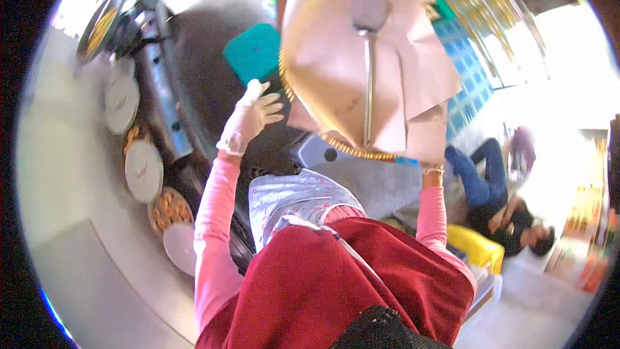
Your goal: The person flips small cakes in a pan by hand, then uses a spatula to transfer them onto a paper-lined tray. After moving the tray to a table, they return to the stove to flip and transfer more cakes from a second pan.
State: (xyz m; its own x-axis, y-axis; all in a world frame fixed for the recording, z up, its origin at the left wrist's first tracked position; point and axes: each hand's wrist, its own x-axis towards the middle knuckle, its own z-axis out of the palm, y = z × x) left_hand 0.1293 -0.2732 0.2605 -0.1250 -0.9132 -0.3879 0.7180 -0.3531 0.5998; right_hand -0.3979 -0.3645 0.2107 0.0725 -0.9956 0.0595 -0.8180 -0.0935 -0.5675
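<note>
A round tray or shallow basket with a gold ridged rim (282,64) is held up in front of me, lined with creased brown paper (329,45). On the paper lies a spatula (369,90) with a grey flat blade and a thin metal handle. My right hand (431,163), in a clear glove, supports the tray at its near right side; the paper hides most of its fingers. My left hand (250,119), also in a clear glove, is raised left of the tray, fingers apart, holding nothing. Near its fingertips is a teal flat piece (253,53).
White round lids (144,171) and a bowl of brown pieces (169,208) line the left counter. A person in dark clothes (510,223) sits at the right, close to a yellow cloth or bag (475,245). A blue-checked surface (470,77) lies beyond the tray.
</note>
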